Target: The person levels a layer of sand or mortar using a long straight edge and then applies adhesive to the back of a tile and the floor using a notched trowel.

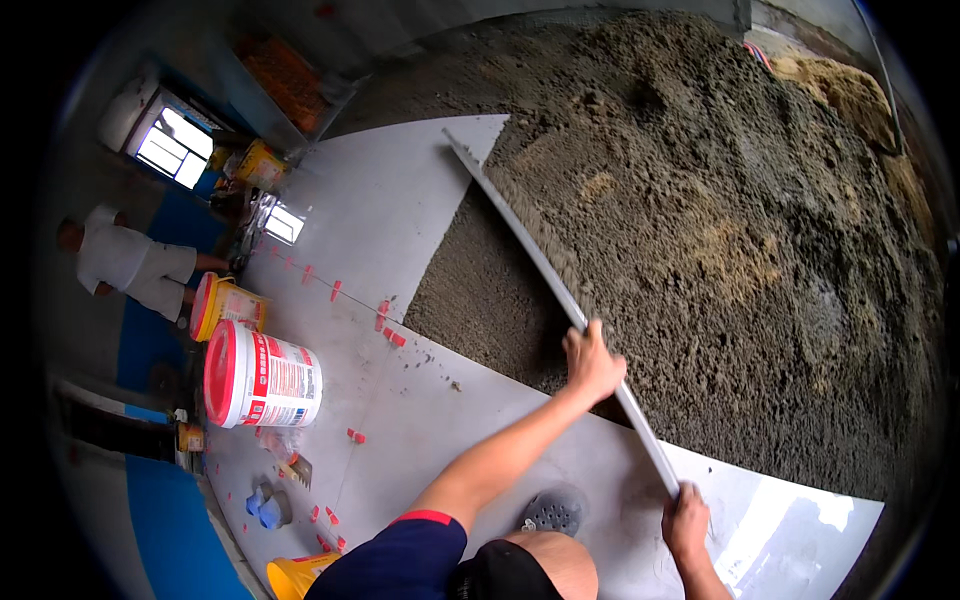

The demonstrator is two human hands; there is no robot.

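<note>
Straightedge (540, 261) is gripped by the curled left hand (595, 366) and, lower down, the curled right hand (686, 521).

Bar (548, 270) across mortar (690, 220) and tiles (370, 215), buckets (275, 380) on tiles, left of mortar

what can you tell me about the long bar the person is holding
The bar is long, straight and slim, silvery grey and metallic-looking, with no visible bends. It slants from upper left to lower right across the grey-brown mix, some of which is heaped along its right side. Its far end is over a pale tile; whether it touches that is unclear. The left hand grips it partway along, the right hand near its lower end.
</note>
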